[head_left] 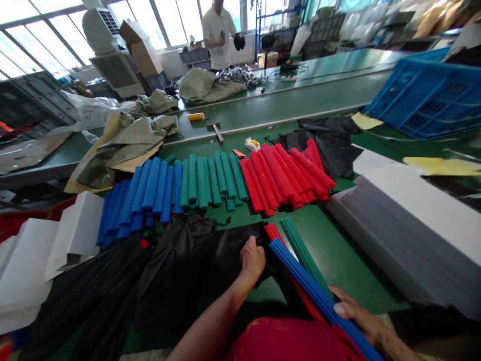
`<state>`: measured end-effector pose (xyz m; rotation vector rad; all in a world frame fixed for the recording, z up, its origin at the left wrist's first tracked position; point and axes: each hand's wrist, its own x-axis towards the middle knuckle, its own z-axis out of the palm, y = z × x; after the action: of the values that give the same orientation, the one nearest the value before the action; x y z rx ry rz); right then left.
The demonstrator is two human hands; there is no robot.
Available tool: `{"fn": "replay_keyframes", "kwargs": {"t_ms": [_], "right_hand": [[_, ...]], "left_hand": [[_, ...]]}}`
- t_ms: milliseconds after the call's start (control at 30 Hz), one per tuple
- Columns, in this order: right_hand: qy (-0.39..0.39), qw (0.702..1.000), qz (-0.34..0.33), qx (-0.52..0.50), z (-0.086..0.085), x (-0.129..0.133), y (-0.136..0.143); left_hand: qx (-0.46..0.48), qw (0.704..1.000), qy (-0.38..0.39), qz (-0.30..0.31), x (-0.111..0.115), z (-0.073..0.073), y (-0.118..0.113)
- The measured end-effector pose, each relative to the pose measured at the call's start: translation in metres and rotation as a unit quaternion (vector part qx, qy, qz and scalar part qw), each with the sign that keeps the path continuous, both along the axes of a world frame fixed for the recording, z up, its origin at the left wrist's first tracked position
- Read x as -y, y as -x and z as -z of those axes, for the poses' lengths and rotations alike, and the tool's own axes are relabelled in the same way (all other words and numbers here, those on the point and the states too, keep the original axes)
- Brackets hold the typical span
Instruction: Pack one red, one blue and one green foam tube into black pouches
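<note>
My left hand (252, 255) is closed on the edge of a black drawstring bag (229, 245) lying on the green table. My right hand (353, 311) grips long ribbed rods: a blue rod (308, 276), a green rod (300, 245) and a red rod (272, 231), partly hidden under the blue one. Their far ends point toward the bag beside my left hand. Beyond the hands lie piles of blue rods (150, 185), green rods (210, 175) and red rods (278, 175), side by side.
More black bags (101, 271) lie at the left by white boxes (30, 255). A grey-white stack of sheets (406, 235) stands at the right, with a blue crate (432, 95) behind it. A tape dispenser (251, 144) sits behind the rods. Across the table stands a person (218, 35).
</note>
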<state>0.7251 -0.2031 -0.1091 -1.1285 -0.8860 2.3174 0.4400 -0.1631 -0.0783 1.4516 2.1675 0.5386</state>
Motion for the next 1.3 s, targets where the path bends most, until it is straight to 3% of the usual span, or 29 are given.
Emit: {"fn": "replay_keyframes", "kwargs": {"t_ms": [200, 467, 600, 800, 933, 1067, 1300], "right_hand": [[-0.044, 0.997, -0.060, -0.028, -0.023, -0.012, 0.004], [-0.020, 0.987, -0.150, -0.061, -0.035, -0.008, 0.027], [-0.012, 0.983, -0.170, -0.063, -0.038, -0.015, 0.026], [-0.011, 0.984, -0.164, -0.069, -0.047, -0.022, 0.027], [0.001, 0.985, -0.164, -0.058, -0.049, -0.021, 0.029], [-0.002, 0.980, -0.191, -0.051, -0.057, -0.020, 0.032], [-0.013, 0.978, -0.208, -0.012, -0.075, -0.021, 0.042]], "left_hand": [[0.020, 0.994, -0.095, 0.046, 0.004, -0.021, 0.014], [0.006, 0.990, -0.140, -0.013, 0.036, -0.034, 0.051], [-0.033, 0.981, -0.190, -0.034, 0.051, -0.035, 0.056], [-0.104, 0.960, -0.257, -0.030, 0.053, -0.048, 0.056], [-0.163, 0.948, -0.269, 0.049, 0.050, -0.059, 0.046], [-0.134, 0.947, -0.252, 0.147, 0.038, -0.062, 0.036], [-0.090, 0.941, -0.270, 0.183, 0.020, -0.061, 0.038]]}}
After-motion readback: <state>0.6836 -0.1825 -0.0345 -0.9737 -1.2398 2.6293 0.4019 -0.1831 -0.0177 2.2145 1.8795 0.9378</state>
